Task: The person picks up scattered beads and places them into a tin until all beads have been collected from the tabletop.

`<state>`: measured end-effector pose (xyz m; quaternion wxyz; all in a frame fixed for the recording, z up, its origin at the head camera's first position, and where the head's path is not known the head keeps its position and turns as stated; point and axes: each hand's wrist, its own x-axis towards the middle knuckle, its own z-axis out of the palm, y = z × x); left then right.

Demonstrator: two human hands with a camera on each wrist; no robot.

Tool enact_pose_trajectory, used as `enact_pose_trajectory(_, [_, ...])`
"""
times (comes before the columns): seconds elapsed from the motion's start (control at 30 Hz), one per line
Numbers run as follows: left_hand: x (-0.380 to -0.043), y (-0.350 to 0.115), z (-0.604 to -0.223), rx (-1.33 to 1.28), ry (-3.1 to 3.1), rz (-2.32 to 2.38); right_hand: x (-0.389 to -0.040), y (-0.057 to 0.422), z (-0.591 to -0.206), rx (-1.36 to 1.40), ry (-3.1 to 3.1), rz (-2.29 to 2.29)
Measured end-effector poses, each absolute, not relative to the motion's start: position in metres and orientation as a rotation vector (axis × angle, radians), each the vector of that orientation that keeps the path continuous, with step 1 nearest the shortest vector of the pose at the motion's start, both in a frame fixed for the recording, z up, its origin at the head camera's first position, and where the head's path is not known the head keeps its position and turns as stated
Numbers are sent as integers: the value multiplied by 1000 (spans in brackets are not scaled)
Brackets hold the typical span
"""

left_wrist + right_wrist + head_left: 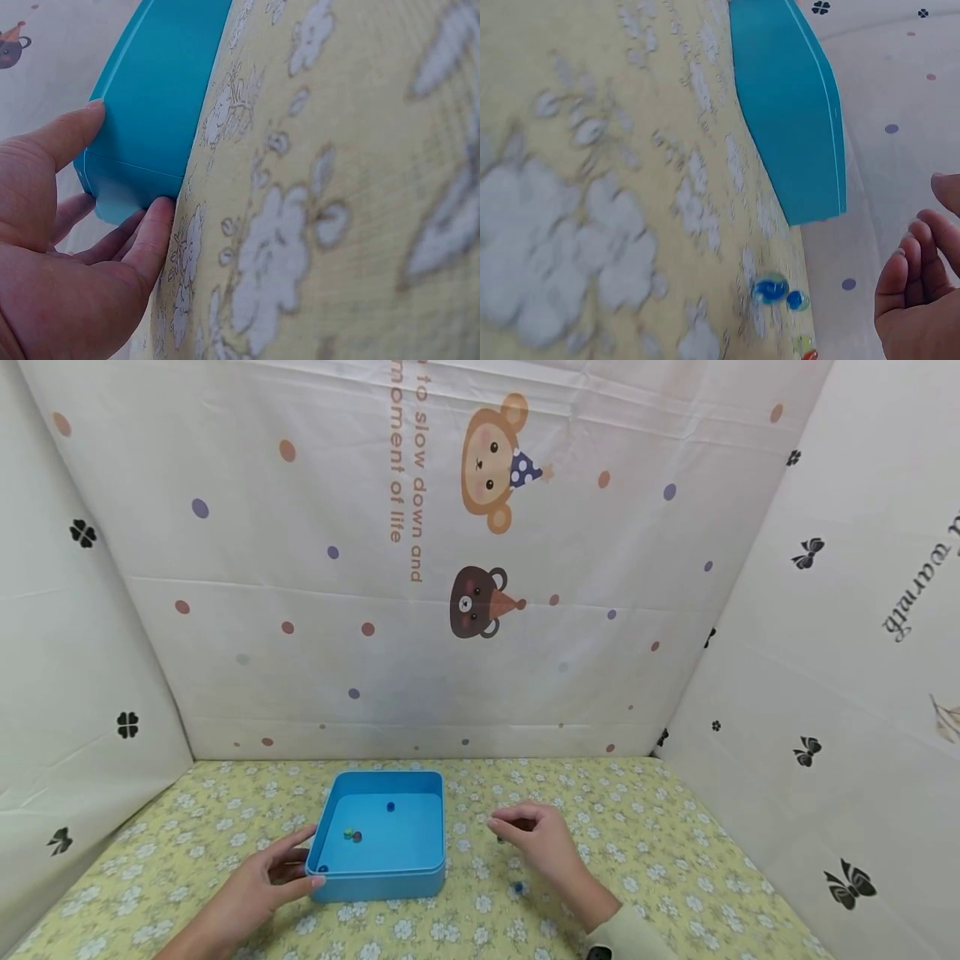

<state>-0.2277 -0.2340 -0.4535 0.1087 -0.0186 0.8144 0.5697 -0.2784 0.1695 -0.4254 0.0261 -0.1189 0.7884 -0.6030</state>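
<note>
A blue square box (390,883) without a lid stands on the table. Several small marbles lie inside, among them a blue marble (391,807), a green one (348,833) and a red one (357,837). My left hand (258,889) holds the box's near left corner, thumb on the front and fingers around the side. To the right of the box, my right hand (536,843) hovers with its fingers loosely bent; in the right wrist view a gap shows between thumb and fingers. A blue marble (518,887) rests on the cloth near this hand, and another marble (501,838) lies under its fingertips.
A yellow floral cloth (645,852) covers the table. Pale printed sheets form a back wall (405,668) and side walls around it. The right wrist view shows several marbles lying close together beyond the nearest blue marble (770,288).
</note>
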Motion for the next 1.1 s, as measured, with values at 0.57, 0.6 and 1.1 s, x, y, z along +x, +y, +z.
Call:
enact_pose_trajectory(0.57, [-229,-235,-454,-41,2396,1663,-266,210,-437,-388,2412,-1620])
enact_pose_trajectory(0.6, [-229,-235,-454,-43,2393,1665,-265,212,-437,-396,2401,-1609])
enact_pose_trajectory(1.1, [-228,-235,-453,-24,2397,1660,-256,223,-446,-542,2271,-1570])
